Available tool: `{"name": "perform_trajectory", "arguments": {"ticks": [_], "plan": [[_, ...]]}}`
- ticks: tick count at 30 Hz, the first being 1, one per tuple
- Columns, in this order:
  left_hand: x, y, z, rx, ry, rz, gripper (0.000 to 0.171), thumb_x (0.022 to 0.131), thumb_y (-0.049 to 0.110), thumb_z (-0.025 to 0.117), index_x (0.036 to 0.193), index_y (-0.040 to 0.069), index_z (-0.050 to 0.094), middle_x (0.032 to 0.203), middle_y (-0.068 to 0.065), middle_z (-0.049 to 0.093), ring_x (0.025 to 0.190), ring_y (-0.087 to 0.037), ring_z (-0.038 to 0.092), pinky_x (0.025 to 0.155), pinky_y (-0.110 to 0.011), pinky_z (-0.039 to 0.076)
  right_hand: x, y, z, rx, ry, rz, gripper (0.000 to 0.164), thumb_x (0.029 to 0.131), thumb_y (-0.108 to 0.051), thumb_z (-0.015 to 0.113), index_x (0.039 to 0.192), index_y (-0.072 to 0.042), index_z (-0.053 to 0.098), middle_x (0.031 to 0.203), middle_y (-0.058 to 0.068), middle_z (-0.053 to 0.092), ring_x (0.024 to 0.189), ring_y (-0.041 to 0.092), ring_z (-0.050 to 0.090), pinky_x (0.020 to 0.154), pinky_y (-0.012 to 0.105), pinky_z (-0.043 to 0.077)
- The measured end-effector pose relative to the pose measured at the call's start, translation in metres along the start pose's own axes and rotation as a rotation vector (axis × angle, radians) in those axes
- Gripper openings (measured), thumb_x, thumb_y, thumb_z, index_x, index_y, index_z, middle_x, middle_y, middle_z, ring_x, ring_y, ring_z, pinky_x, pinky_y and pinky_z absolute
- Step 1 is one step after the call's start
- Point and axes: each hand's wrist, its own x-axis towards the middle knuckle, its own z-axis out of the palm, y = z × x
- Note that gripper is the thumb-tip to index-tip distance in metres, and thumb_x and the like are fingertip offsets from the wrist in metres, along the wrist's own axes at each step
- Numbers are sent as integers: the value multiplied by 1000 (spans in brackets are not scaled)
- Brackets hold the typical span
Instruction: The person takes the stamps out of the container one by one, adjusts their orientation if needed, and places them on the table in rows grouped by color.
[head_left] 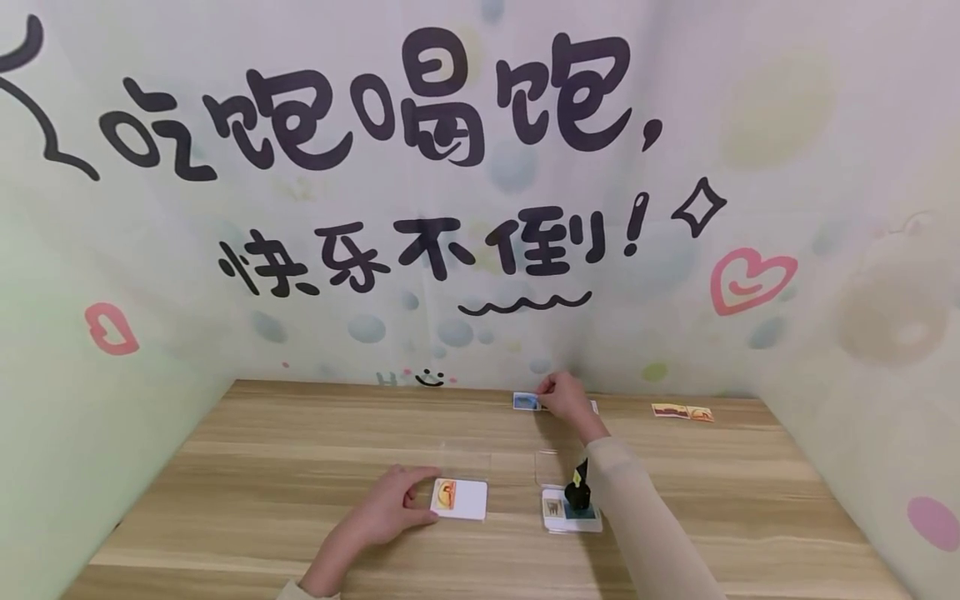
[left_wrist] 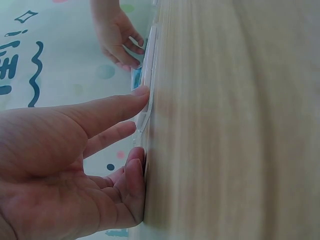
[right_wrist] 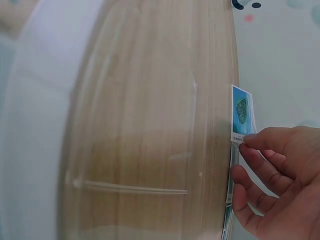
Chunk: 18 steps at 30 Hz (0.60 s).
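Observation:
In the head view my left hand [head_left: 384, 505] holds a flat plastic case [head_left: 471, 500] by its left side, thumb at the near corner and a finger at the far one. The case has a white base and a raised clear lid. On the base's left part lies an orange picture card [head_left: 446, 494]. My right hand [head_left: 567, 402] reaches to the table's back edge and pinches a blue picture card [right_wrist: 242, 112] with a green shape on it, between thumb and fingertip. More cards behind that hand are mostly hidden.
A second clear-lidded case [head_left: 553, 524] stands below the right forearm, bearing small picture cards and a black object [head_left: 577, 496] with a yellow part. Orange cards [head_left: 682, 412] lie at the back right. A printed cloth wall [head_left: 420, 342] rises behind the wooden table [head_left: 300, 433].

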Motion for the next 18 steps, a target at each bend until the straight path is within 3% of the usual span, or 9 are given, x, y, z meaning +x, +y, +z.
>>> {"name": "perform_trajectory", "arguments": {"ticks": [18], "plan": [[-1, -2, 1, -14, -1, 9, 57, 86, 11, 87, 138, 1, 66, 86, -5, 46, 77, -16, 41, 65, -24, 34, 0, 1, 4, -43, -18, -6, 3, 92, 0, 72, 91, 3, 73, 91, 14, 73, 84, 25, 64, 78, 38, 55]]}}
